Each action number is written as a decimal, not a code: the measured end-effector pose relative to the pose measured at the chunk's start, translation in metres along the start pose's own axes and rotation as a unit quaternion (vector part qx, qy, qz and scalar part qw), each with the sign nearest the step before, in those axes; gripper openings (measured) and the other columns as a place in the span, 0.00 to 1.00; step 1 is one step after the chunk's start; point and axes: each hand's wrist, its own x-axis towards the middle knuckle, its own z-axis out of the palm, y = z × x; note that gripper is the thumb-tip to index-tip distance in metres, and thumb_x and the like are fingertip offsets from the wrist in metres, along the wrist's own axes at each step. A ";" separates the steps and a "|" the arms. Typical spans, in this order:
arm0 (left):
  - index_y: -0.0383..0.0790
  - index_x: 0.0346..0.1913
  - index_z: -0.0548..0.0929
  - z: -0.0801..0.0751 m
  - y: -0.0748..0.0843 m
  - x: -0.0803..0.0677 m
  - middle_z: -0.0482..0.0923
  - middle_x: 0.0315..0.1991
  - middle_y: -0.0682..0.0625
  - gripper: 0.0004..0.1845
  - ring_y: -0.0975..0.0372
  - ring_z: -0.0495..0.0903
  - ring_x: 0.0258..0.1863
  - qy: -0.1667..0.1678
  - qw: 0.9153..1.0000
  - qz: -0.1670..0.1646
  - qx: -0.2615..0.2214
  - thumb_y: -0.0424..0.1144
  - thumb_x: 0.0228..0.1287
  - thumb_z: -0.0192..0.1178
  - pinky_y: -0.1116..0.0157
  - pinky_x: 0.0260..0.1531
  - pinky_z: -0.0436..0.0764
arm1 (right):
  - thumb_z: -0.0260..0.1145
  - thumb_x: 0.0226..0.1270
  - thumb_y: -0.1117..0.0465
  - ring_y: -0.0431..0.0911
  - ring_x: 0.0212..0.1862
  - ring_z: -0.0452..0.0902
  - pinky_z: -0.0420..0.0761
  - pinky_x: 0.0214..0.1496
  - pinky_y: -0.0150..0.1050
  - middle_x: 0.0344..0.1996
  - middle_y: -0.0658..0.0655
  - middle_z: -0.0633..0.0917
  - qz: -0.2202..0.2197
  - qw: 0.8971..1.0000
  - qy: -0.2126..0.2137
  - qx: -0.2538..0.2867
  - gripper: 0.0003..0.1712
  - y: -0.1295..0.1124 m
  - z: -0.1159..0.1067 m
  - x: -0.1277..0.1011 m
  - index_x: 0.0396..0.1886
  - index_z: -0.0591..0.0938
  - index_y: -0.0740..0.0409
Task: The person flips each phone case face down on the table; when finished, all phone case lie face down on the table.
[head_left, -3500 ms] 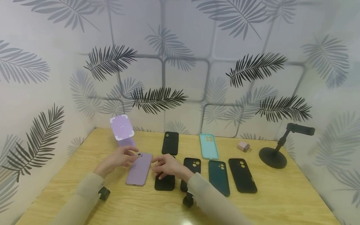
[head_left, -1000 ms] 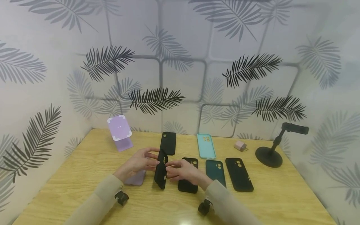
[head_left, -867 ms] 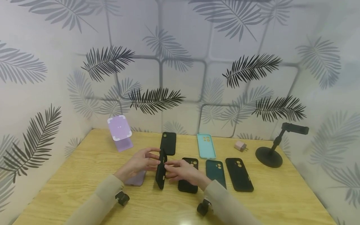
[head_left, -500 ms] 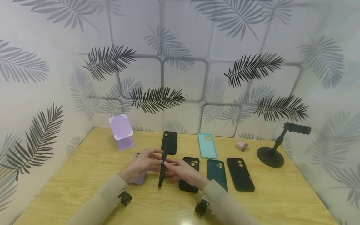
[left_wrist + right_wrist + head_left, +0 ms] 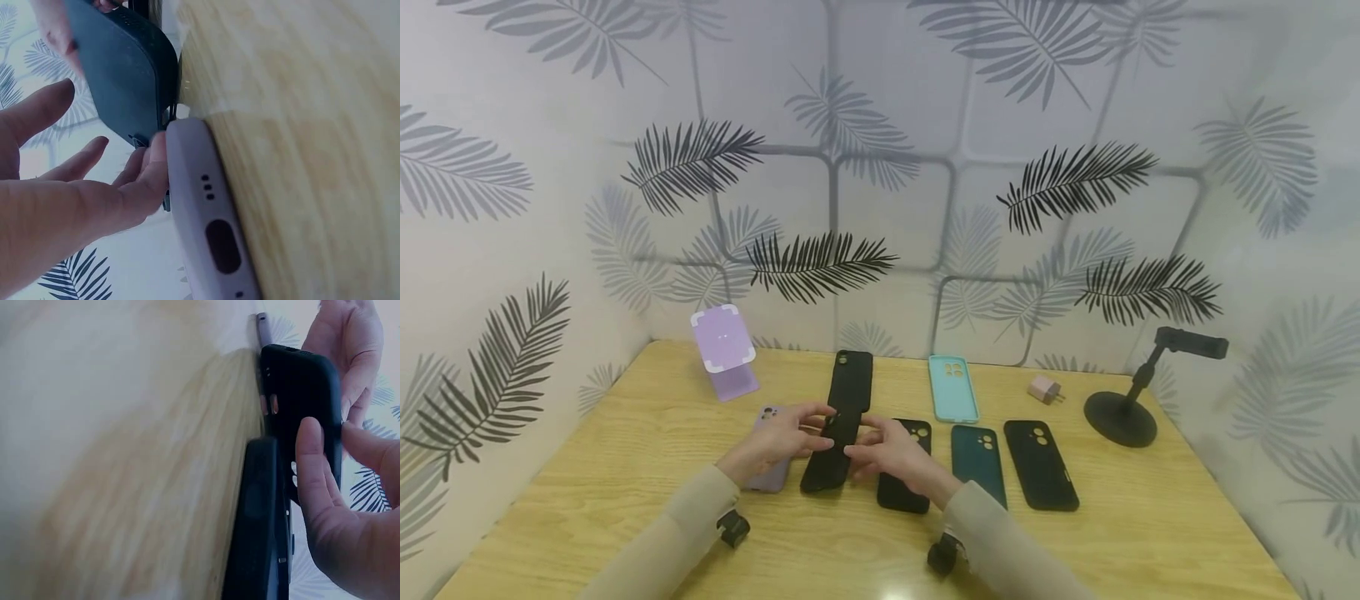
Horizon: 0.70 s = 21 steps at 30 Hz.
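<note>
A black phone case (image 5: pixel 829 468) is tilted between my two hands, one broad side showing in the head view. My right hand (image 5: pixel 898 454) pinches its right edge, the thumb (image 5: pixel 309 447) on one face and a finger at the edge in the right wrist view. My left hand (image 5: pixel 775 446) has its fingers at the opposite edge; in the left wrist view they are extended by the case's (image 5: pixel 128 75) lower end, with the thumb apart from it. Partly behind my left hand lies a purple phone case (image 5: pixel 209 206). Another black case (image 5: pixel 901 493) lies under my right hand.
Behind are a black case (image 5: pixel 852 383) and a turquoise case (image 5: pixel 953 396). A dark teal case (image 5: pixel 979 467) and a black case (image 5: pixel 1041 467) lie to the right. A purple stand (image 5: pixel 726 342), a pink charger plug (image 5: pixel 1045 388) and a black stand (image 5: pixel 1123 417) stand farther out.
The black case that lay flat was lifted and stood edge-on between my hands. Since then its broad side has turned to face the head camera, while my hands stayed nearly in place.
</note>
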 end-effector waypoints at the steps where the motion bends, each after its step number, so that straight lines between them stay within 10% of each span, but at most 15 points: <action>1: 0.39 0.69 0.70 0.000 -0.001 0.000 0.66 0.67 0.34 0.31 0.44 0.73 0.63 -0.002 1.000 0.000 0.000 0.35 0.63 0.66 0.49 0.59 0.77 | 0.66 0.68 0.64 0.50 0.36 0.87 0.88 0.39 0.45 0.47 0.66 0.85 0.001 1.000 0.006 -0.007 0.43 0.001 -0.001 0.000 0.76 0.55 0.68; 21: 0.39 0.71 0.66 -0.010 0.004 -0.011 0.59 0.71 0.29 0.32 0.44 0.71 0.64 -0.040 0.999 -0.024 -0.010 0.32 0.66 0.63 0.53 0.53 0.82 | 0.71 0.58 0.72 0.48 0.26 0.86 0.87 0.28 0.41 0.38 0.63 0.87 0.030 0.994 0.043 -0.100 0.38 -0.004 0.000 -0.003 0.68 0.67 0.74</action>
